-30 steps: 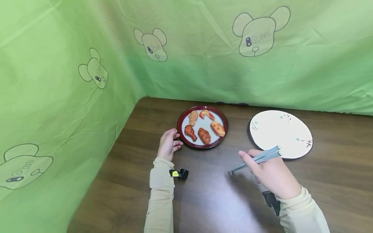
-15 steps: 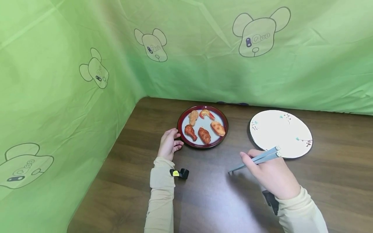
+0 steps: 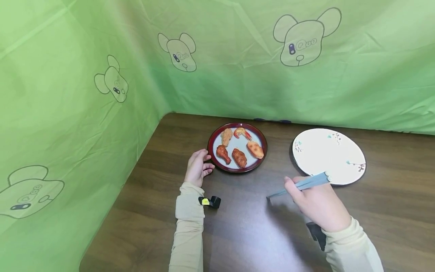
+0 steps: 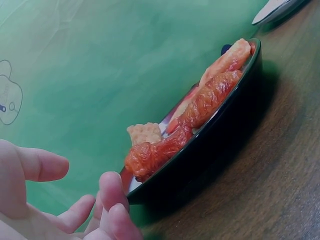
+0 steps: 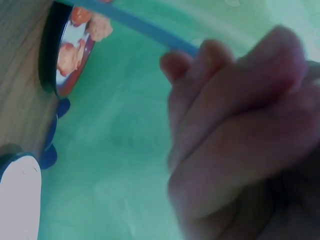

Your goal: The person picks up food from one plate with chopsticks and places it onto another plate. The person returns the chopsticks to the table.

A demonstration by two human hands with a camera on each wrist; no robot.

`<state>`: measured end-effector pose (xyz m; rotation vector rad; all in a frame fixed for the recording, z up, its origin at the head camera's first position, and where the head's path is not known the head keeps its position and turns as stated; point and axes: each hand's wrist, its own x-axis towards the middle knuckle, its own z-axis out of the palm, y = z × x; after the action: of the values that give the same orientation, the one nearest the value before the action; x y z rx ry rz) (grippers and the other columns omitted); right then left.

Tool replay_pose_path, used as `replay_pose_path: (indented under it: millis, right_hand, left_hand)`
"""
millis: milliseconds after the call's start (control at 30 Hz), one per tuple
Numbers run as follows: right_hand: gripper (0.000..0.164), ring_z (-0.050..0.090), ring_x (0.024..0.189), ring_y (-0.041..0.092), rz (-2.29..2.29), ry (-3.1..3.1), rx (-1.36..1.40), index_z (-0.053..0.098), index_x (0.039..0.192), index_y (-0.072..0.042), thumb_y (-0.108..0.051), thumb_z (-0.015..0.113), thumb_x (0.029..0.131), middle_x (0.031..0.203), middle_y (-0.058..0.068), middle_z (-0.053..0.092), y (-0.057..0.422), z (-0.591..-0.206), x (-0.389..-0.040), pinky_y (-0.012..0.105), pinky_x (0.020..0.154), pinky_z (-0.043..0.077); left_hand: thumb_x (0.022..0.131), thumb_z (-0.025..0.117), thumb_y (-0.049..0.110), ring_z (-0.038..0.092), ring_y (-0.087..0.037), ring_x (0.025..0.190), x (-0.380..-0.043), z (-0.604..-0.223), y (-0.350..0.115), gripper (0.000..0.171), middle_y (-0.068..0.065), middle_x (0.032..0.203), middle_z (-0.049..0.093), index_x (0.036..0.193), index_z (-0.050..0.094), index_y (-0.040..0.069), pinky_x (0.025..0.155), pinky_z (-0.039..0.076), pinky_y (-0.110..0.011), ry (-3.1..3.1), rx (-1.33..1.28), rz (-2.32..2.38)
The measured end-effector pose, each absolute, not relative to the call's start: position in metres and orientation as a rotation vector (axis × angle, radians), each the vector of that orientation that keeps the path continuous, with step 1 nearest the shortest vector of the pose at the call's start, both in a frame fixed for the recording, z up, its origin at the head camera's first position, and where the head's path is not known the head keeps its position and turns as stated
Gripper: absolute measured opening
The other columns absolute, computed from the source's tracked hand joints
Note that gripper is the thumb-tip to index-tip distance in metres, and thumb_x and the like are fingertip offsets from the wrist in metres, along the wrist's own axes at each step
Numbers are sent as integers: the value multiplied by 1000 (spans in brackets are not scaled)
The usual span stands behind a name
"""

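Note:
A round plate with a dark red rim [image 3: 215, 164] carries several food pieces: a drumstick [image 3: 223, 154], a glazed brown wing-like piece [image 3: 239, 158], a shrimp [image 3: 242, 133], a pale breaded piece [image 3: 226, 136] and a flat browned slice [image 3: 255, 149]. My left hand [image 3: 197, 168] is at the plate's left edge, its fingers loosely bent. In the left wrist view its fingertips [image 4: 112, 185] touch or nearly touch the rim. My right hand [image 3: 317, 202] holds blue-grey chopsticks [image 3: 310, 182], tips pointing left and down, close together over the table. In the right wrist view its fingers [image 5: 235, 115] are curled.
A white oval-like plate with small branch patterns [image 3: 326, 155] lies to the right, just beyond the right hand. Green cloth [image 3: 238, 83] with bear-head drawings hangs behind and to the left of the brown wooden table [image 3: 142, 226]. A black wrist-mounted device [image 3: 214, 202] sits on the left sleeve.
The chopsticks have drawn together and now look nearly like one stick; the right thumb has shifted slightly. The left hand and both plates stay in place, apart from a slight view shift.

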<state>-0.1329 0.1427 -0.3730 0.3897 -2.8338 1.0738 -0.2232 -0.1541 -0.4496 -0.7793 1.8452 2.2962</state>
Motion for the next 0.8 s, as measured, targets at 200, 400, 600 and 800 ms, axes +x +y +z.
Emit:
replay_pose_path:
  millis: [200,400,600,800]
  right_hand:
    - [44,49,47,2,1210,-2706,445,50,55,-21,-22,53,99,50,-12,50,139,-377,-141,19,52,39]
    - [37,60,50,9,1435,-2589,254,66,73,-11,-30,49,100,59,-1,61,129,-383,-158,20,52,49]
    - [49,64,58,16,1573,-2627,144,68,88,-4,-43,42,101,67,3,65,114,-392,-181,25,56,53]
    - [50,65,58,13,1668,-2565,44,67,90,-2,-43,41,101,67,4,66,100,-409,-194,27,56,55]
  left_hand:
    - [95,50,20,54,-13,55,-223,-450,-153,43,-7,101,52,135,44,6,55,46,-23,1837,-769,2305]
    - [94,50,20,54,-13,55,-223,-451,-153,42,-6,99,52,134,44,5,54,45,-23,1838,-758,2323]
    - [95,49,20,54,-12,55,-223,-454,-154,39,-6,100,53,132,45,6,55,45,-23,1827,-755,2338]
    - [95,50,21,54,-12,54,-222,-456,-157,41,-6,100,53,133,44,6,54,46,-22,1830,-728,2354]
